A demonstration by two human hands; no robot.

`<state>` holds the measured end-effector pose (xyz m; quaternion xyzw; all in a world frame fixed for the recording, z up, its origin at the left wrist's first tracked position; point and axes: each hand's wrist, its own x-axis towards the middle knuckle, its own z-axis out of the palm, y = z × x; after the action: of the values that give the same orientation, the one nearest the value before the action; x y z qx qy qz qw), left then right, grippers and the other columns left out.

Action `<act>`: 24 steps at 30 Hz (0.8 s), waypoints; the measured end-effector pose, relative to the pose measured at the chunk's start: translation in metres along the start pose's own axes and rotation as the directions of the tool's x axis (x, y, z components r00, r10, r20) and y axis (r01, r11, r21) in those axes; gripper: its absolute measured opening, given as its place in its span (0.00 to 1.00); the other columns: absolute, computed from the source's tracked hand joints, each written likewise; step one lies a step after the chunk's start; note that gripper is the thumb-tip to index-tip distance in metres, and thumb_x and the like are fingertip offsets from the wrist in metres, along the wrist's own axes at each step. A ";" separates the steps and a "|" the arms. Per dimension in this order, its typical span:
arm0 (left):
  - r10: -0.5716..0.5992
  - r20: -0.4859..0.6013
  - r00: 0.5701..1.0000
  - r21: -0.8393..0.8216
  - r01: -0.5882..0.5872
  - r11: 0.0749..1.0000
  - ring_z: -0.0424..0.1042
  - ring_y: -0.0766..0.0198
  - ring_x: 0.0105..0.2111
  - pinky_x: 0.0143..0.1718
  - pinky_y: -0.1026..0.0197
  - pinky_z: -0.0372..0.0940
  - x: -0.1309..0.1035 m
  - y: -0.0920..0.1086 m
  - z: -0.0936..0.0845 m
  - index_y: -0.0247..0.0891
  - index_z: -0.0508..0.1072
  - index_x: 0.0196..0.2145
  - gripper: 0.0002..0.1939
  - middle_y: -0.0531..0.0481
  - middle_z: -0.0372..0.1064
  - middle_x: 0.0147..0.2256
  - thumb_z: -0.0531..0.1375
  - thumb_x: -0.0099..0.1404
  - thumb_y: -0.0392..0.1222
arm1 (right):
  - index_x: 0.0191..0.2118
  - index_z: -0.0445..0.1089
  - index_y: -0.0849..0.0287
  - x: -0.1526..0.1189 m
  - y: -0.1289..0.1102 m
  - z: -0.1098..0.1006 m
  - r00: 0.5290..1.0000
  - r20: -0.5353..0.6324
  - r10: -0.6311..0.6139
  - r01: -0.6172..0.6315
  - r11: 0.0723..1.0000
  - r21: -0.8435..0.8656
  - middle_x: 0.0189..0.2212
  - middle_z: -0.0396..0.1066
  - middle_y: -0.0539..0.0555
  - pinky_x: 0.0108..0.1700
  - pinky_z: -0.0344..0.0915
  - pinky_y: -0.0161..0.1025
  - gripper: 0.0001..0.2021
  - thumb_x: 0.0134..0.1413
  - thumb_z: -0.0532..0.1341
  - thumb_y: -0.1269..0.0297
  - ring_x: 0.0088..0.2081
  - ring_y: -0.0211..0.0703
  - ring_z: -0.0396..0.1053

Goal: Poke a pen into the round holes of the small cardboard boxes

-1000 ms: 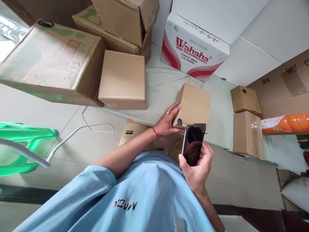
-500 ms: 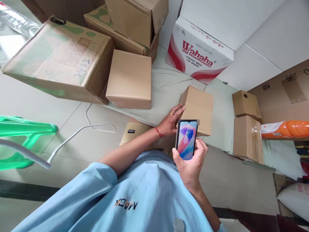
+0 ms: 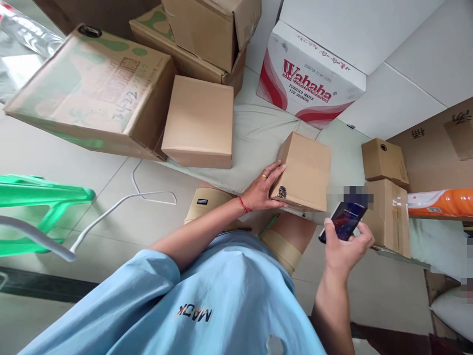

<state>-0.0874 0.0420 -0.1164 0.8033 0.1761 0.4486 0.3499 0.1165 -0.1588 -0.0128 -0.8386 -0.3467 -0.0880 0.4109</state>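
My left hand [image 3: 260, 191], with a ring and a red cord at the wrist, lies against the left side of a small brown cardboard box [image 3: 306, 170]. Its fingers are stretched out along the box and the thumb is spread toward the near edge. A dark mark shows on the box's near left corner. In my right hand [image 3: 345, 246] is a smartphone [image 3: 347, 219], tilted, its screen dark with small marks I cannot read. The phone is to the right of the box, apart from it.
Another plain brown box [image 3: 199, 118] sits to the left, by a large printed carton [image 3: 92, 93]. Behind stands a Wahaha water carton [image 3: 306, 81]. At right are small boxes [image 3: 386, 212] and an orange bottle [image 3: 439, 202]. A green stool [image 3: 48, 202] and white cable [image 3: 111, 209] are at left.
My right hand has moved the phone to the right, away from in front of the box. The phone is now tilted and its bright lock screen has turned dark. My left hand stays on the box.
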 end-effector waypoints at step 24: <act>-0.056 0.023 0.998 0.026 0.056 0.998 0.49 0.27 0.76 0.74 0.25 0.54 -0.004 0.005 -0.008 0.42 0.38 0.81 0.71 0.23 0.45 0.75 0.70 0.57 0.77 | 0.59 0.74 0.54 0.021 0.011 0.019 0.753 0.611 0.245 -0.506 0.809 0.299 0.59 0.76 0.64 0.52 0.79 0.57 0.37 0.60 0.60 0.28 0.57 0.60 0.76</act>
<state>-0.0965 0.0392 -0.1125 0.8079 0.2001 0.4266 0.3540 0.1370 -0.1383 -0.0235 -0.7637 -0.2783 0.3228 0.4849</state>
